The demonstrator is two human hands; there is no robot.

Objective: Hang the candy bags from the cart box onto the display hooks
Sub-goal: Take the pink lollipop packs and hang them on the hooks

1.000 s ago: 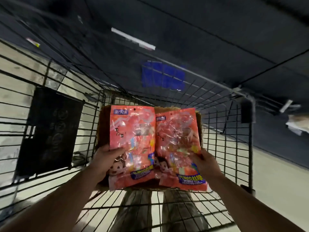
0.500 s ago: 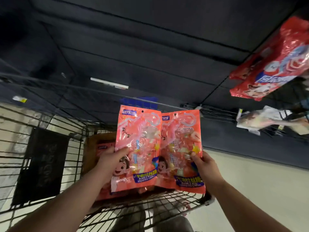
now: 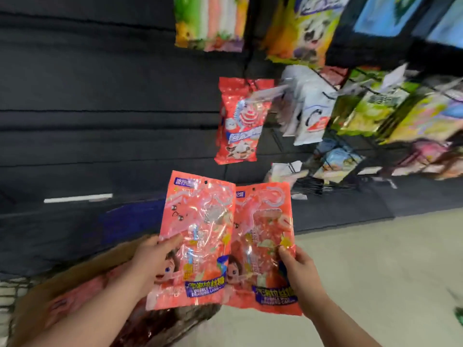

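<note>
— Candy bags [image 3: 198, 236]: where are they right now?
— Two of them are held up side by side in front of the person, upright and face on, with their inner edges overlapping a little. The left hand [image 3: 152, 261] pinches the first at its left edge, thumb on the front. The right hand [image 3: 300, 274] is curled round the right edge of the second bag [image 3: 265, 236], thumb on the front too.
— And the cart box [image 3: 82, 279]?
— It sits low at the left, open, with what look like more pinkish packets [image 3: 62, 304] inside, though that part is blurred.
— So which step is this?
— I judge it the carry. Both bags are out of the box and not yet hung. The display hooks [image 3: 325, 182] stand up and to the right, apart from the bags and crowded with other packets [image 3: 370, 106]. A red hanging bag [image 3: 238, 121] sits just above the pair.
— What does the next move call for?
— Probably raising one bag to a hook and threading the small punched hole [image 3: 206, 182] at its top edge over the wire. Each hand is occupied, so the bags likely go on in turn. The rack is blurred, so I cannot tell which hook is free.
— Any risk?
— The film looks slick and floppy. Gripped this low, the top may fold away from the hook.
</note>
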